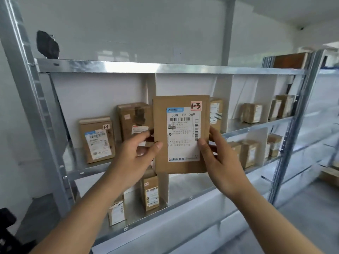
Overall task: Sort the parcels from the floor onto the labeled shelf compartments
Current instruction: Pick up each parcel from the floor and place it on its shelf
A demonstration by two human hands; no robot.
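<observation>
Parcel (pixel 181 134) in brown card, held upright in front of the metal shelf (pixel 165 67), its printed label facing the person and a small tag in its top corner hand-marked "1-3". Both hands have it. The left hand (pixel 136 154) pinches the parcel's left edge, thumb on the front and fingers curled round behind. The right hand (pixel 220 160) takes the right edge the same way, thumb pressed on the white label, fingers wrapped to the back. Each grip is closed firmly on the parcel, with nothing else in either one.

Behind the parcel a white divider (pixel 151 87) splits the shelf level into compartments. To the parcel's left stand two boxes: a tagged box (pixel 97 140) further off, and a taller box (pixel 134 120) just beside the parcel, partly hidden by the left fingers. Peeking out from behind the parcel's right edge is another labelled box (pixel 216 112). Below the parcel, on the next level down, a narrow box (pixel 151 194) stands upright. Well to the parcel's right, more small boxes (pixel 253 113) sit in further compartments.
</observation>
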